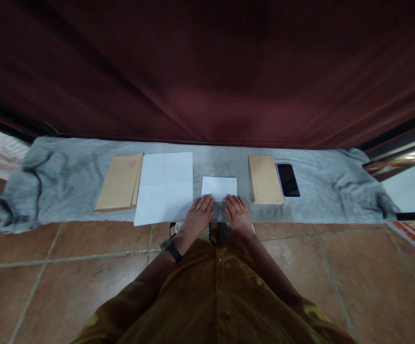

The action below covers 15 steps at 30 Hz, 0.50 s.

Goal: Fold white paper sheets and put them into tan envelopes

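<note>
A small white sheet of paper (219, 187), perhaps folded, lies flat on the grey cloth right in front of me. The fingertips of my left hand (198, 214) rest on its near left corner, fingers stretched out. On the near right corner lie the fingertips of my right hand (238, 215), also extended and flat. Left of the small sheet is a large white sheet of paper (164, 186), whose near right part is close to my left hand. Beyond my right hand, a stack of brown envelopes (266, 179) sits on the cloth.
Another stack of brown envelopes (119, 181) lies left of the large sheet. A smartphone (288, 180) with a dark screen touches or nearly touches the right stack. The grey cloth (329, 181) covers a narrow bench. A dark red curtain (207, 95) hangs behind; tiled floor (100, 258) shows in front.
</note>
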Tool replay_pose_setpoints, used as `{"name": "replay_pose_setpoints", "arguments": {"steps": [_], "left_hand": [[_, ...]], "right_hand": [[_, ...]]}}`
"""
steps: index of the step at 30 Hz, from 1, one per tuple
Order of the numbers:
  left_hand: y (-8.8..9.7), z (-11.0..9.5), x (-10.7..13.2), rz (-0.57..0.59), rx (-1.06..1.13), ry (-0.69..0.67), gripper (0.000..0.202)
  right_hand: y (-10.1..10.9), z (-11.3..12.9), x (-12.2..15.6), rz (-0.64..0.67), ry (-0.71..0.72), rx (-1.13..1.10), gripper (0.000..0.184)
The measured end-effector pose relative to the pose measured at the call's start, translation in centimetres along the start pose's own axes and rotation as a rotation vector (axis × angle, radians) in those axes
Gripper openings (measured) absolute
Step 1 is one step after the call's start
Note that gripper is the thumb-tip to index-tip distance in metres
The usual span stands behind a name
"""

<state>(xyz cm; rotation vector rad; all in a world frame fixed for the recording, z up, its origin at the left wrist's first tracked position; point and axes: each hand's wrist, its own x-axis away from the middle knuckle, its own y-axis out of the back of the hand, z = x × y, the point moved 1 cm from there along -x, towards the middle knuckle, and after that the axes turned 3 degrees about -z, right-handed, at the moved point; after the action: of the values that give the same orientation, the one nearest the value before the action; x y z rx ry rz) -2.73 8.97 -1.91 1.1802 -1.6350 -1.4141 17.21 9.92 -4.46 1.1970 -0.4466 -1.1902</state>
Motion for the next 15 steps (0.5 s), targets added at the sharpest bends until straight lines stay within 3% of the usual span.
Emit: {"name": "replay_pose_setpoints", "arguments": {"steps": [9,15], "left_hand": [[0.4,0.7,0.5,-0.007,-0.041,0.020,0.049],[0.2,-0.3,-0.2,-0.021,-0.023,0.002,0.051]], "right_hand": [[0.2,-0.7,0.7,-0.018,-0.013,0.026,0.044],[0.1,-1.2,1.1,-0.035,-0.022,0.044,0.044]]}}
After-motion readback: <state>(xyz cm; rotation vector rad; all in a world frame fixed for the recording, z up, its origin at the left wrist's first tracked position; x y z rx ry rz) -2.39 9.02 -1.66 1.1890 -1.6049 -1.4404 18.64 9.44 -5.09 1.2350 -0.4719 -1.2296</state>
